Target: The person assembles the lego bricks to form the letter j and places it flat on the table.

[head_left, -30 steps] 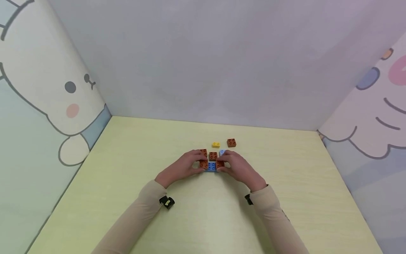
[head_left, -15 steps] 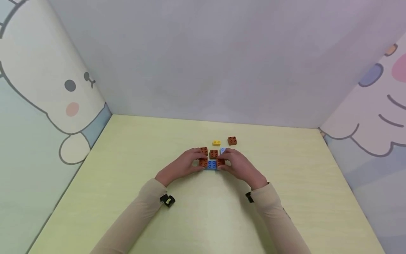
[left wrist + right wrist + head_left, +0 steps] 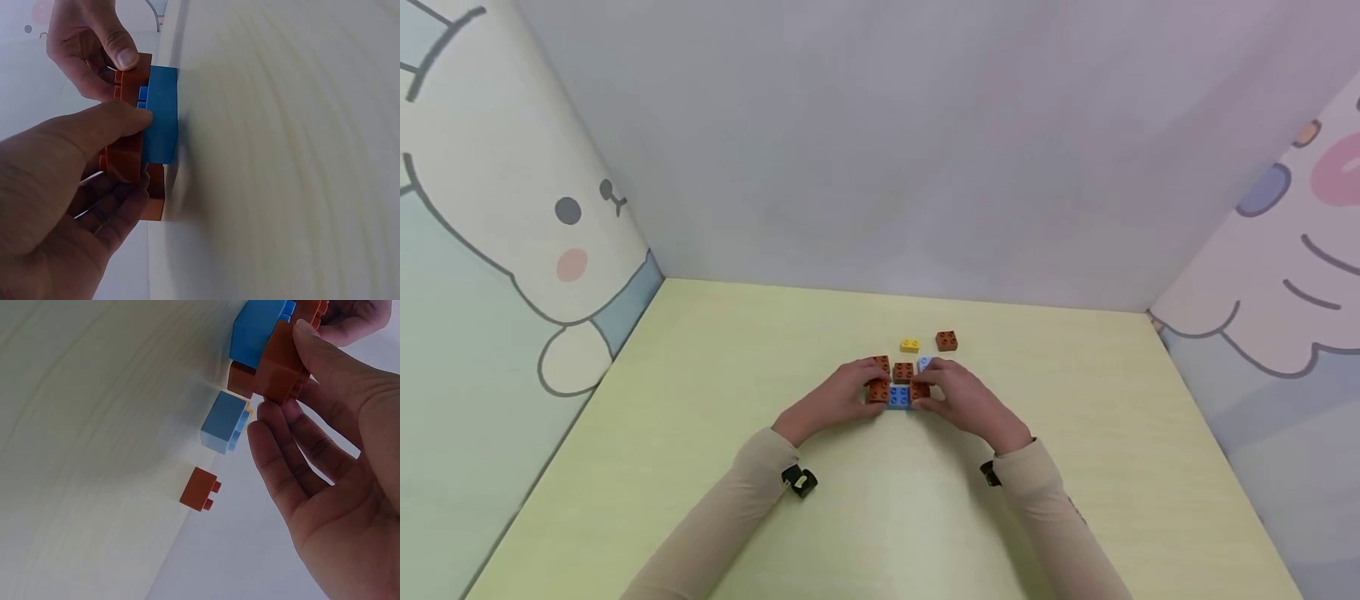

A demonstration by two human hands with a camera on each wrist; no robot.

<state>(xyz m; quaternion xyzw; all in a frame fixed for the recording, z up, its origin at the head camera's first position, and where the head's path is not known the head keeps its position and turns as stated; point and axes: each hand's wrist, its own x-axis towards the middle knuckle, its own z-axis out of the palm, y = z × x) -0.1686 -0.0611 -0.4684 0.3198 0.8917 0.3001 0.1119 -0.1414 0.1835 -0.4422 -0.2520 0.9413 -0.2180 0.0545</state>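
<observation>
A blue brick (image 3: 898, 397) lies on the table with a brown brick at each end of its top. My left hand (image 3: 838, 395) pinches the left brown brick (image 3: 878, 392) between thumb and fingers. The right brown brick (image 3: 919, 389) is pinched by my right hand (image 3: 966, 400), whose thumb presses its near side in the right wrist view. Blue studs show between the two bricks. In the left wrist view the left brown brick (image 3: 125, 159) looks slightly tilted against the blue brick (image 3: 162, 112). Fingers cover parts of both brown bricks.
Just behind stand a brown brick (image 3: 903, 372), another brown brick (image 3: 881, 363) near my left fingers, and a light blue brick (image 3: 224, 422) partly hidden by my right hand in the head view. Farther back lie a small yellow brick (image 3: 910, 345) and a brown brick (image 3: 947, 340).
The left brown brick has shifted slightly left with my left hand, and a little more of the blue brick shows between the two brown bricks. My right hand keeps its grip.
</observation>
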